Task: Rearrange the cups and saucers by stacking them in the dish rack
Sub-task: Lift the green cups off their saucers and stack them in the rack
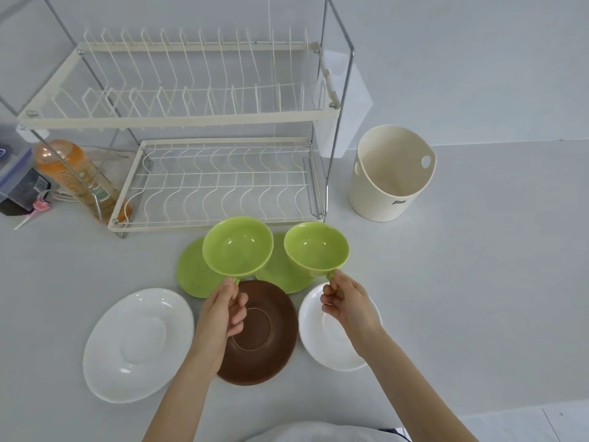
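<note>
left fingers: those of the left hand [223,311] are curled, pinching the handle of the left cup [237,247] between thumb and forefinger; the handle itself is mostly hidden.
right fingers: those of the right hand [345,301] are curled the same way round the handle of the right cup [315,248].
cups: both green, upright, mouths up, empty, held side by side above the desk [478,298], just in front of the rack's lower tier. they look lifted clear of the saucers, though contact underneath is hidden.
green saucers: two lie flat on the desk, the left green saucer [191,272] and the right green saucer [280,272], each partly covered by a cup.
other saucers: a brown saucer [274,339] sits between a big white saucer [137,342] on the left and a small white saucer [322,342] on the right, all flat on the desk, nearer the person.
rack: the rack [210,180] has two tiers; both show only bare wire, nothing loaded.
done: judging by this, nothing is stacked yet; only the two cups are in hand.
left: both cups need placing on a tier, then all five saucers need slotting in.
beside: a cream tub [390,173] stands right of the rack; an orange bottle [73,173] lies left of it.
</note>
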The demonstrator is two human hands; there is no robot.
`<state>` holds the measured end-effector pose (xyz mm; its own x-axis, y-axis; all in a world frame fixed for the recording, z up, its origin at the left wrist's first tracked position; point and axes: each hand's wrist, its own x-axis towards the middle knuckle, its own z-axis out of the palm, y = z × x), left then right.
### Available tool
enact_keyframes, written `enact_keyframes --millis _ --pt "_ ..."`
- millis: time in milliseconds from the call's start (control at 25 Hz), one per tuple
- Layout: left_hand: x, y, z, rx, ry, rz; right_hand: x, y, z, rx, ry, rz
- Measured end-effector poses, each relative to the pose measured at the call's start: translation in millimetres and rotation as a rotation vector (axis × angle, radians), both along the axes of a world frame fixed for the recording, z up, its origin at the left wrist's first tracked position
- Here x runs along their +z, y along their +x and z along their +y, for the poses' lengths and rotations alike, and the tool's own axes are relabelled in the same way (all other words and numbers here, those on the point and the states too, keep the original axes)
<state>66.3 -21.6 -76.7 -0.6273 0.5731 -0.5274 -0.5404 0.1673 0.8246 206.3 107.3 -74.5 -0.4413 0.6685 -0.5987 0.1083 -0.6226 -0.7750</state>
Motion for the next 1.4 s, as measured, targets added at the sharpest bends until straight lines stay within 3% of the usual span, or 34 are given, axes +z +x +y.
enact_keyframes --millis 200,680,1040,1400 --pt "-5 41 36 -0.064 0.032 0.000 -2 39 34 -0.090 0.060 0.069" --pt "-27 101 107 -0.201 -0.063 -0.093 -27 103 79 -0.173 0.049 0.018" --pt "-30 104 119 -0.325 -0.164 -0.074 -36 108 89 -0.106 0.027 -0.039" --pt "-26 102 121 -0.396 -0.292 0.120 -32 106 86 -0.024 0.113 -0.184"
